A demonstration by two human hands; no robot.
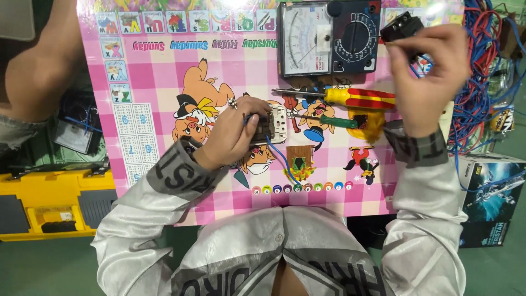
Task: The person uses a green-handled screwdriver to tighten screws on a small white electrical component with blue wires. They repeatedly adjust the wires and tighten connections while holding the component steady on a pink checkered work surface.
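My left hand (233,131) grips a beige wall socket (275,125) lying on the pink cartoon-printed table (159,82); a blue wire (280,159) runs out from under my fingers toward me. My right hand (427,77) is raised at the far right and pinches a small black part (401,26) between thumb and fingers. Between my hands lie a yellow-and-red handled screwdriver (350,97) and a thinner green-handled screwdriver (331,120). An analog multimeter (327,37) with a white dial face and black selector knob rests at the table's far edge.
A tangle of red and blue wires (482,82) spills over the right side. A yellow toolbox (52,203) stands on the floor at left, cardboard boxes (490,197) at right. Another person's bare knee (38,71) shows at upper left.
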